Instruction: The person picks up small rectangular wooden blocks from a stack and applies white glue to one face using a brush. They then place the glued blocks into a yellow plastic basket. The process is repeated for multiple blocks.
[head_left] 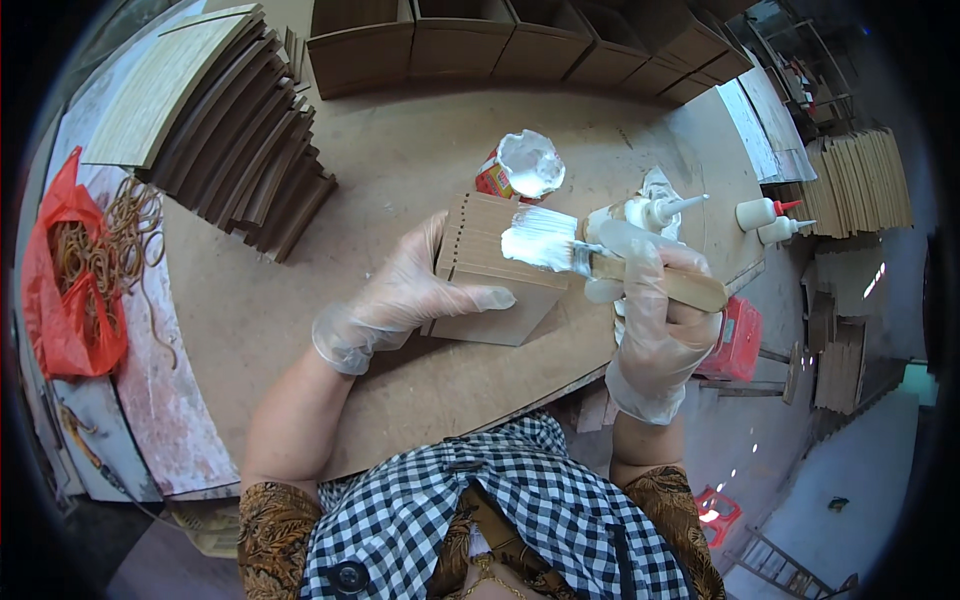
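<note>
My left hand (405, 290), in a clear thin glove, grips a stack of thin brown wooden boards (478, 238) from its left side, thumb along the near face. A row of small dark marks runs along the stack's left edge. In my gloved right hand (655, 325) is a flat paintbrush (697, 289), held by its wooden handle. Its bristles rest against the top of the stack, where thick white paste (540, 238) covers the right part. Just beyond the boards stands a red and yellow tub (528, 166) with white paste inside and on its rim.
White squeeze bottles (665, 210) lie right of the stack. Curved wooden panels (215, 130) are piled at far left, beside a red bag (75, 270) of rubber bands. Open brown boxes (455, 45) line the back of the table (400, 130). A red container (735, 340) sits beyond my right hand.
</note>
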